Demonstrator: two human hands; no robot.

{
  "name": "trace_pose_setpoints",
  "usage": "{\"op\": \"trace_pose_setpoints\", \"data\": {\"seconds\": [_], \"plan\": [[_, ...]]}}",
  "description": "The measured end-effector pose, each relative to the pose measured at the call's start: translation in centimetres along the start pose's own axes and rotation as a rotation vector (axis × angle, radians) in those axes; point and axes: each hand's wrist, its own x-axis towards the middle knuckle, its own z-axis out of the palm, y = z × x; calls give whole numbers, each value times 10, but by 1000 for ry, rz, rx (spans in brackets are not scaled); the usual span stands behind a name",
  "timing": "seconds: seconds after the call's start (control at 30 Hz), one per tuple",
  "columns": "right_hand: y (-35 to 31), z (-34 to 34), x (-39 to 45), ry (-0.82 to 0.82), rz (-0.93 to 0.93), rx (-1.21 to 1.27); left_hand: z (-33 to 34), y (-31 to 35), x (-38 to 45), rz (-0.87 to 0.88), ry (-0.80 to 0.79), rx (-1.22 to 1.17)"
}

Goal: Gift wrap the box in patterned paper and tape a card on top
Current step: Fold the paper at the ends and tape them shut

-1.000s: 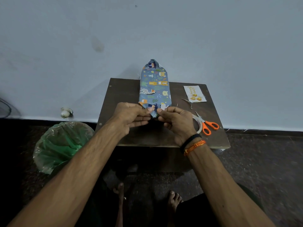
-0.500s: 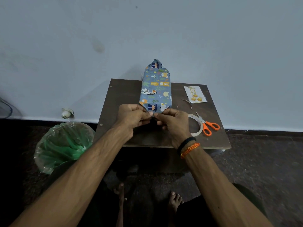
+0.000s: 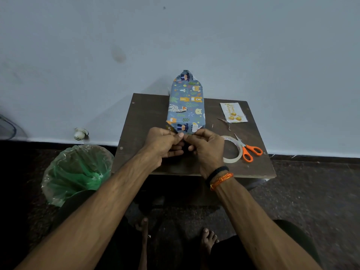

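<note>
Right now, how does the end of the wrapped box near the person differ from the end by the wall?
The near end of the blue animal-print wrapped box is pinched by the left hand and right hand; the far end is untouched. The near end's paper is mostly hidden behind the fingers; the far end shows a tapered, folded point. Both wear the same patterned paper.

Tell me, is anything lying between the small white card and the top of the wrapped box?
Nothing visible does. The small white card with gold print lies on the dark wooden table, right of the box in blue animal-patterned paper; only bare tabletop separates them.
</note>
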Motion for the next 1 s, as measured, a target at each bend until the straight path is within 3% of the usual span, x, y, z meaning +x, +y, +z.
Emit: {"op": "trace_pose_setpoints", "data": {"seconds": [0.2, 0.37, 0.53, 0.73, 0.83, 1.0], "plan": [[6, 0, -1, 75, -170, -298, 2, -2, 1, 39, 19, 44], [2, 6, -3, 127, -208, -367, -14, 3, 9, 391, 219, 664], [-5, 4, -3, 121, -101, -306, -32, 4, 17, 586, 323, 808], [-11, 7, -6, 146, -35, -241, -26, 2, 34, 843, 85, 834], [-10, 10, -5, 178, -37, -237, -25, -2, 42, 912, 82, 954], [-8, 12, 0, 211, -37, -236, -25, -3, 48, 940, 91, 935]]}}
